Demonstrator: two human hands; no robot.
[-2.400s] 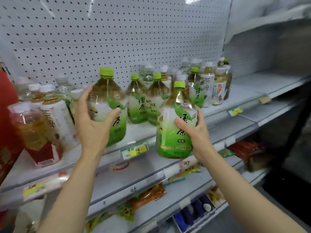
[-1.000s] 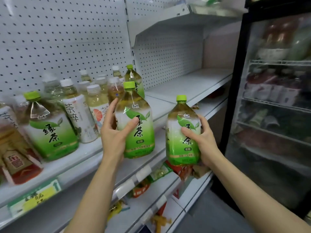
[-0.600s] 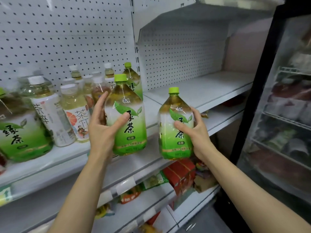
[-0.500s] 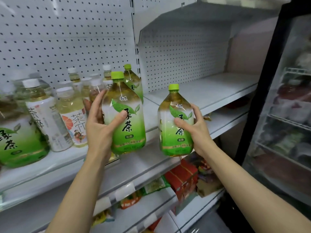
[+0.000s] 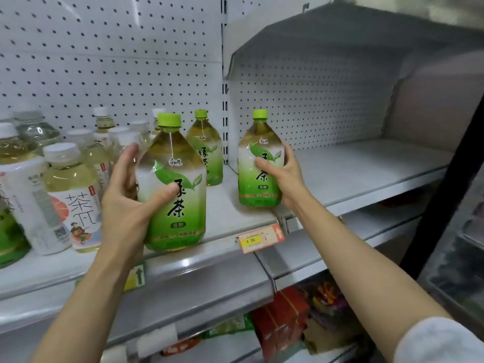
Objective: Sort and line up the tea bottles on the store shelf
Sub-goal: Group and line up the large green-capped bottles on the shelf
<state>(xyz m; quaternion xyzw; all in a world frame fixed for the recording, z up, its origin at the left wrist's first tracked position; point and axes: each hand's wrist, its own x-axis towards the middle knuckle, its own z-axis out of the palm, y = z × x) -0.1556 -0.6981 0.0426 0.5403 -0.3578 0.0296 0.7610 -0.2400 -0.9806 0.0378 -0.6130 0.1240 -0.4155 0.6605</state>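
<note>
Both green tea bottles have come right over to the shelf [image 5: 366, 163]: the right hand [image 5: 281, 176], fingers wrapped round, stands one [image 5: 259, 163] near its front edge, while the left hand [image 5: 131, 203] grips the other [image 5: 175, 189], seemingly just landing.

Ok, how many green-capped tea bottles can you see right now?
3: one in the left hand, one in the right hand, one standing behind on the shelf. Others may be hidden left.

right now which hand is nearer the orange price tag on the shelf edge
Right. The right hand grips a green tea bottle just above the orange price tag; the left hand is further left.
</note>
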